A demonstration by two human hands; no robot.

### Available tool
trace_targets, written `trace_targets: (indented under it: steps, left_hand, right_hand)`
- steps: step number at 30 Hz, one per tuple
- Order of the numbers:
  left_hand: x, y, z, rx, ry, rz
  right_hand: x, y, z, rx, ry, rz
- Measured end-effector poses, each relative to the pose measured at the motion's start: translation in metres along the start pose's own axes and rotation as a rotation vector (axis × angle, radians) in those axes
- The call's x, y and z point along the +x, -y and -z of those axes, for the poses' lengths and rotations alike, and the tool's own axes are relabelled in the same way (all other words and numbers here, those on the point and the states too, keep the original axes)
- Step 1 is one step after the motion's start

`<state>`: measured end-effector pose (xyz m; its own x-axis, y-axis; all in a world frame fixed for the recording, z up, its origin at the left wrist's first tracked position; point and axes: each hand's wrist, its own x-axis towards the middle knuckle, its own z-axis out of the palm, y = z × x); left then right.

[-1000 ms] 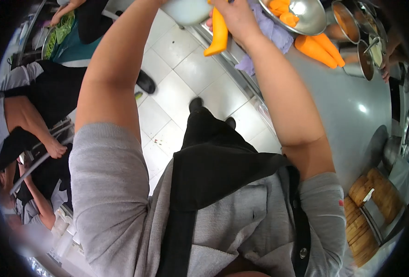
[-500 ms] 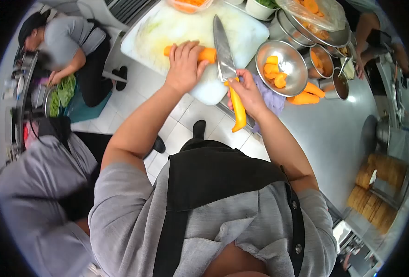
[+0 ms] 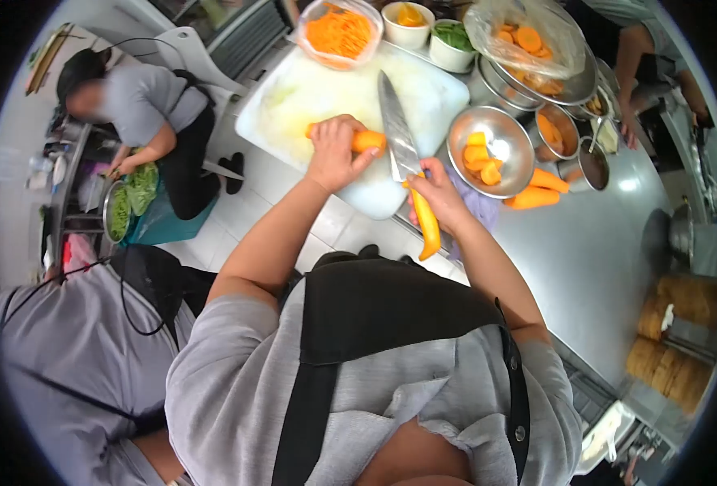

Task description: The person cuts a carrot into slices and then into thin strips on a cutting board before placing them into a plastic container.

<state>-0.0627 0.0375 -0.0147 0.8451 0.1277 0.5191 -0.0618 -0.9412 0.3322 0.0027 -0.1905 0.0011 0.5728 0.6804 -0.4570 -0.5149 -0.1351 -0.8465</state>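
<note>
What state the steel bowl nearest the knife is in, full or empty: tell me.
Partly filled: a few carrot pieces lie in the steel bowl, and much of its inside shows bare.

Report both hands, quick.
Left hand: closed on a carrot, over the cutting board.
Right hand: closed, holding the knife by its yellow handle.

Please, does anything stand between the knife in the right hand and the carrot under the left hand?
Nothing visible does: the knife has its blade right beside the carrot, whose end sticks out from the left hand.
</note>
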Motion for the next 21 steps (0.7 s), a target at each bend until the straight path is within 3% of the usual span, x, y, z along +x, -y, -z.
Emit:
trace_targets:
  steps: [7, 21]
  left_hand:
    - [0.002, 0.001, 0.005, -0.064, -0.008, -0.015]
    - [-0.002, 0.008, -0.004, -0.126, -0.033, -0.011]
  right_hand:
    - [-0.003, 0.005, 0.0, 0.043, 0.0, -0.039]
    - [0.008, -0.001, -0.002, -0.169, -0.167, -0.034]
